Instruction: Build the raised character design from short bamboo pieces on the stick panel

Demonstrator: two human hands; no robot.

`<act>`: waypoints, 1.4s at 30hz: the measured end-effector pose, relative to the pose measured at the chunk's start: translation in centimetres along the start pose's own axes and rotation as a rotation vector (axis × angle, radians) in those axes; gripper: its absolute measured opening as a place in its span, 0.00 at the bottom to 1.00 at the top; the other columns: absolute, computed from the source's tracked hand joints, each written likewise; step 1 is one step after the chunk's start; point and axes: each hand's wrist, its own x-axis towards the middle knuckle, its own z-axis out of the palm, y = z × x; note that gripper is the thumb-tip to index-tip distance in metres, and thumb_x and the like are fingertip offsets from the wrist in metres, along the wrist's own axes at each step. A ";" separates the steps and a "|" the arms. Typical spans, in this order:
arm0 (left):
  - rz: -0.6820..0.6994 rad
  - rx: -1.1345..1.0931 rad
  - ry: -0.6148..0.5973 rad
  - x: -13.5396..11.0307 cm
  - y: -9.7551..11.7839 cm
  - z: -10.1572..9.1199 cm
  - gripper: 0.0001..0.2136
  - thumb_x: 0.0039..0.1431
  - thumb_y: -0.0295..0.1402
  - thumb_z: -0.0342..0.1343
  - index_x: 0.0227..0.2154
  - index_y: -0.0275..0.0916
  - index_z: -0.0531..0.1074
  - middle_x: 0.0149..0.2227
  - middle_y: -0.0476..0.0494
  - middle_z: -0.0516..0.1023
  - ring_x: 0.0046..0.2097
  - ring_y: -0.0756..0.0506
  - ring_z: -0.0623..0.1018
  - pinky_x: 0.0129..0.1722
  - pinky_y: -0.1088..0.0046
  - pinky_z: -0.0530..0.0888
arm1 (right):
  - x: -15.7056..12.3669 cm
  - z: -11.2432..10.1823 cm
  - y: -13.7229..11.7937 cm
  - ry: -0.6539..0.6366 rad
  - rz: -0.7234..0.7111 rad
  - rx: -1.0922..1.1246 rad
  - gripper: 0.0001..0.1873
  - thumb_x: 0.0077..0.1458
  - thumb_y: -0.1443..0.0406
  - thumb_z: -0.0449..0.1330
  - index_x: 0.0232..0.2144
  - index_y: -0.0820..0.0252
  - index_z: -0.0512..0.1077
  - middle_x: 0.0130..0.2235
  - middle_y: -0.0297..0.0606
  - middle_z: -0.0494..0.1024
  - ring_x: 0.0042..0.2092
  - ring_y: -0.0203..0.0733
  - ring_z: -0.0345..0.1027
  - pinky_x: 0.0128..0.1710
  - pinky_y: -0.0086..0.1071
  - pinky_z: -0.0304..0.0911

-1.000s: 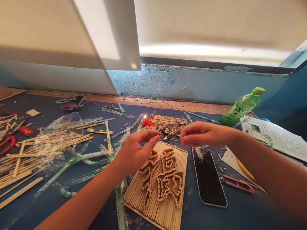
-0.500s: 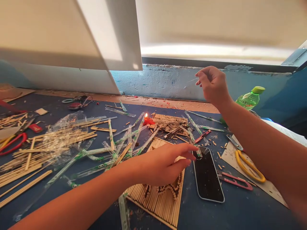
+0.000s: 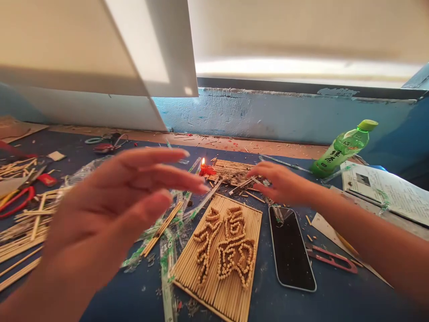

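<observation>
My left hand [image 3: 110,219] is raised in the left foreground, fingers stretched out and apart, holding nothing. My right hand [image 3: 279,183] reaches over the table beyond the phone, its fingers curved and spread beside dark scraps and bits of stick; I see nothing held in it. Between my hands lies a panel of bamboo sticks [image 3: 231,295] carrying a raised character [image 3: 234,250] outlined in small round stick ends. Behind it is a smaller stick mat [image 3: 228,167] with charred debris. A lit red candle [image 3: 204,169] burns at that mat's left edge.
Right of the panel lies a phone [image 3: 292,255], then a pink-handled cutter [image 3: 331,259]. A green tea bottle [image 3: 345,147] and an open book [image 3: 389,190] are farther right. Loose sticks [image 3: 23,241], clear-green wrappers [image 3: 167,268] and red-handled scissors [image 3: 20,201] lie at left.
My right hand has come down from near the wall to the table; the thin strand it pinched no longer shows. My left hand has moved left off the panel, uncovering the character.
</observation>
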 end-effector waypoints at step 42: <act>-0.647 0.329 -0.191 0.1 -7.8 -1.5 0.23 0.59 0.45 0.66 0.53 0.40 0.74 0.47 0.39 0.80 0.47 0.41 0.80 0.41 0.70 0.73 | -3.9 4.9 -5.1 -0.211 0.355 0.103 0.18 0.67 0.59 0.54 0.55 0.60 0.70 0.51 0.53 0.73 0.56 0.60 0.66 0.57 0.52 0.60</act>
